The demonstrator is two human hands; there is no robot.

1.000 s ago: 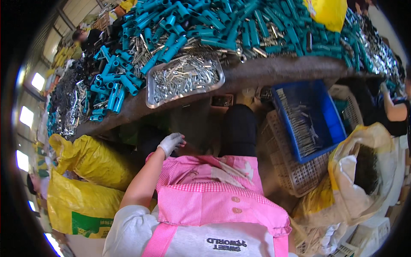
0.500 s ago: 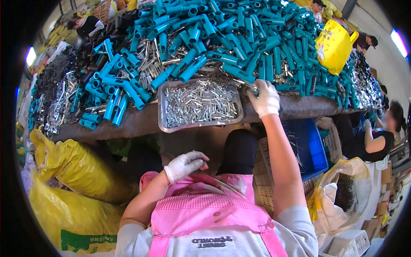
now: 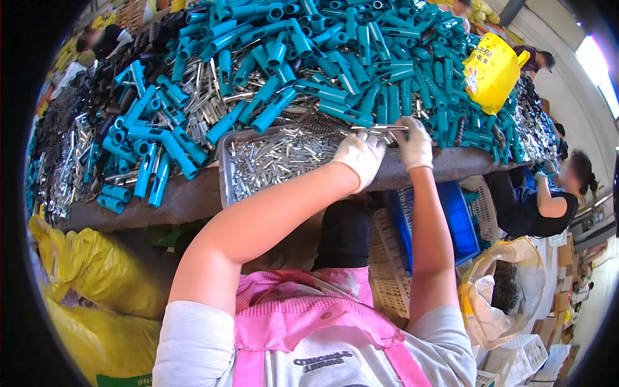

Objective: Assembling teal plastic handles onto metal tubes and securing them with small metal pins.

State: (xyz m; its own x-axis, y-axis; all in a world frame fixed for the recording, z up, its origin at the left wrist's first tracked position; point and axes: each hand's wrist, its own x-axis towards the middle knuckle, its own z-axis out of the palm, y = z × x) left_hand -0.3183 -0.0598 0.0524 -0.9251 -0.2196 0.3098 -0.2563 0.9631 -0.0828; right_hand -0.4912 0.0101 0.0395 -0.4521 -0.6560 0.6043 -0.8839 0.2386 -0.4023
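Note:
My right hand (image 3: 416, 144), in a white glove, pinches one end of a slim silvery metal rod (image 3: 385, 128) at the table's front edge. Close beside it, my gloved left hand (image 3: 361, 160) has its fingers drawn together under the rod's other end; what they hold, if anything, is hidden. A clear plastic tray (image 3: 227, 184) full of short metal pins (image 3: 274, 158) sits left of my hands, its right part covered by my left hand and forearm. Dark coil springs (image 3: 317, 121) lie behind the tray. Teal plastic tubes (image 3: 335, 93) with cut-out slots are heaped beyond.
A yellow bag (image 3: 493, 74) rests on the heap at the right. Below the table edge stand a blue crate (image 3: 459, 222) and an open white sack (image 3: 477, 303). Yellow sacks (image 3: 106, 271) fill the lower left. A person (image 3: 548, 200) sits at the right.
My left hand has risen from my lap to the table edge beside my right hand. My right hand has shifted slightly, and the metal rod now shows between the hands. The view has turned a little.

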